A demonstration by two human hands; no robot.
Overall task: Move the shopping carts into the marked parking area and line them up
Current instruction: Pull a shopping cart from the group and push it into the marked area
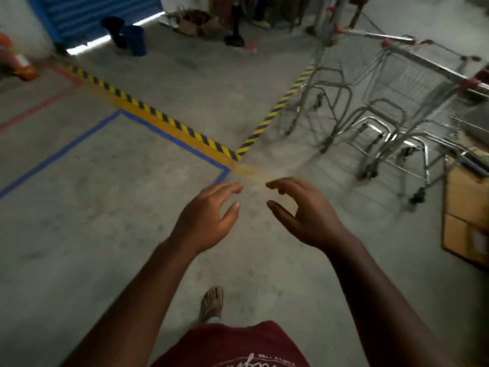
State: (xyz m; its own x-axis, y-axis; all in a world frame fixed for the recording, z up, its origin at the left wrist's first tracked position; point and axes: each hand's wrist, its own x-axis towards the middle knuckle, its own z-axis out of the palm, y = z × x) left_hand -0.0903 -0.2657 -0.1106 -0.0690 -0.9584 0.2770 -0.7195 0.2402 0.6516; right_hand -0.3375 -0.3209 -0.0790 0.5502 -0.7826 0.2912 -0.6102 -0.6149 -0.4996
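Observation:
Several metal shopping carts (391, 107) with red corner caps stand nested together at the right, beyond a yellow-black striped floor line (280, 107). A longer striped line (158, 115) runs diagonally from the far left and meets it. Blue tape (60, 152) outlines a marked area on the concrete at the left. My left hand (209, 218) and my right hand (304, 210) are stretched out in front of me over the bare floor, fingers apart and curled, holding nothing. Both hands are well short of the carts.
Cardboard boxes (465, 207) sit at the right edge beside the carts. An orange cone (16, 59) stands at the far left. A blue bin (136, 39) and dark boots stand by the blue shutter (92, 14). Clutter lines the back wall. My sandalled foot (211, 303) is below.

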